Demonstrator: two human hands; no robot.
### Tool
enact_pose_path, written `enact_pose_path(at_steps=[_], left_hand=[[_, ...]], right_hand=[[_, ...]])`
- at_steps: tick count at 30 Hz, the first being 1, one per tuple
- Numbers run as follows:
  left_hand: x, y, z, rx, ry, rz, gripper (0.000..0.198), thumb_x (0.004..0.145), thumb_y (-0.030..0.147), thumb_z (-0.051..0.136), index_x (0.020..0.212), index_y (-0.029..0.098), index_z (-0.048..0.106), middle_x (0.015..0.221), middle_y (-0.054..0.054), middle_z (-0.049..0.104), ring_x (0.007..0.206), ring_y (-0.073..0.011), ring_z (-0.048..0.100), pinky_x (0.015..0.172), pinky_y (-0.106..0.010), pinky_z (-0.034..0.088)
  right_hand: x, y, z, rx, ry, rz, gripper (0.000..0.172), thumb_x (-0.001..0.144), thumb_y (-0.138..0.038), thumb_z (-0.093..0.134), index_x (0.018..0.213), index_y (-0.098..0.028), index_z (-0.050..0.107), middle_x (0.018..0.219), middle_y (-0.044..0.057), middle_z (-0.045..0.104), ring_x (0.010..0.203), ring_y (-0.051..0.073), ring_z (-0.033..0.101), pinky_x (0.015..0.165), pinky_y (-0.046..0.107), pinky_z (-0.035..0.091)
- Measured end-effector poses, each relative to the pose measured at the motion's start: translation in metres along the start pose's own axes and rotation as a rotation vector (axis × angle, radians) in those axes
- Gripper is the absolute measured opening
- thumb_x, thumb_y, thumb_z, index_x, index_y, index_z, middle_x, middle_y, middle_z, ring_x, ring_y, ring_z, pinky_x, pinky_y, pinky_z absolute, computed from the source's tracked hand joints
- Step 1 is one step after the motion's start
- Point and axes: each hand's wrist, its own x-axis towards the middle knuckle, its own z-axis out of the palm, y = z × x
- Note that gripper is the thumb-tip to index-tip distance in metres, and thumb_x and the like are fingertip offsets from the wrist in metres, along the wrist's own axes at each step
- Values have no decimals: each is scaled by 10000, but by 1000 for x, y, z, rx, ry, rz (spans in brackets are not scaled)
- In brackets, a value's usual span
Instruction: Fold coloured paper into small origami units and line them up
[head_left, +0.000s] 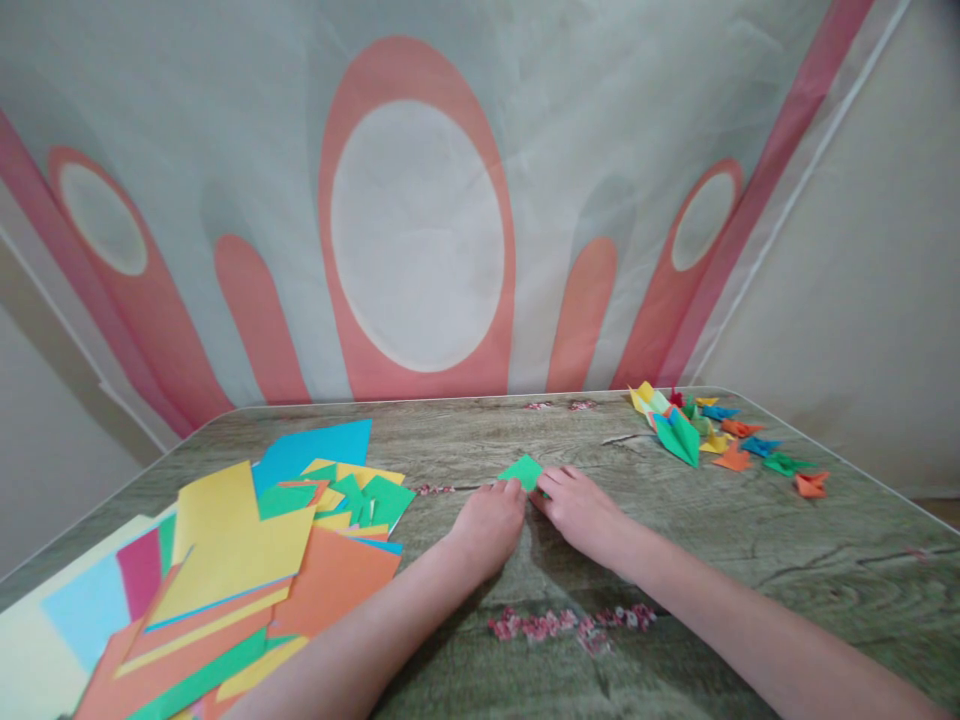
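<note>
A small piece of green paper lies on the table in front of me, one corner pointing away. My left hand is closed on its near left side, fingers curled and pressed together. From the right, my right hand pinches the paper's right edge with thumb and fingers. The near part of the paper is hidden under my fingers, so I cannot make out its folds. Both forearms reach in from the bottom of the view.
To the left lies a loose heap of coloured paper sheets with smaller green pieces. Several folded paper figures and a green paper plane sit at the far right. A printed cloth hangs behind the wood-patterned table.
</note>
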Motion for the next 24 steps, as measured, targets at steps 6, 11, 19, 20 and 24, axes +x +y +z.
enact_pose_path(at_steps=[6, 11, 19, 20, 24], left_hand=[[0, 0, 2, 10, 15, 7, 261, 832, 100, 417, 1071, 113, 522, 941, -107, 558, 872, -216, 574, 729, -322, 470], [0, -1, 3, 3, 24, 9, 278, 831, 96, 418, 1090, 110, 517, 945, -109, 557, 870, -219, 575, 728, -327, 470], [1, 0, 4, 14, 15, 10, 304, 840, 101, 399, 1127, 106, 501, 956, -116, 554, 884, -220, 568, 734, -327, 464], [1, 0, 3, 16, 9, 8, 301, 839, 100, 400, 1121, 105, 505, 956, -115, 556, 880, -221, 569, 732, -328, 465], [0, 1, 0, 24, 3, 3, 297, 833, 93, 401, 1109, 98, 510, 965, -118, 561, 886, -223, 568, 738, -330, 465]], right_hand=[[-5, 3, -7, 41, -119, 93, 224, 870, -156, 445, 772, -163, 646, 878, 115, 600, 903, 242, 493, 706, 347, 327], [-11, 7, -5, 93, -142, 149, 208, 837, -119, 480, 729, -161, 653, 856, 140, 605, 888, 260, 499, 725, 364, 324], [-7, 13, -11, 82, -125, 153, 179, 865, -147, 467, 832, -175, 641, 896, 89, 615, 915, 230, 510, 769, 344, 332], [-6, 12, -12, 83, -107, 150, 173, 868, -147, 464, 892, -176, 632, 924, 85, 614, 928, 225, 509, 779, 341, 334], [-5, 5, -7, 102, -66, 135, 224, 888, -153, 445, 1076, -173, 565, 1034, 78, 598, 1003, 218, 491, 802, 337, 345]])
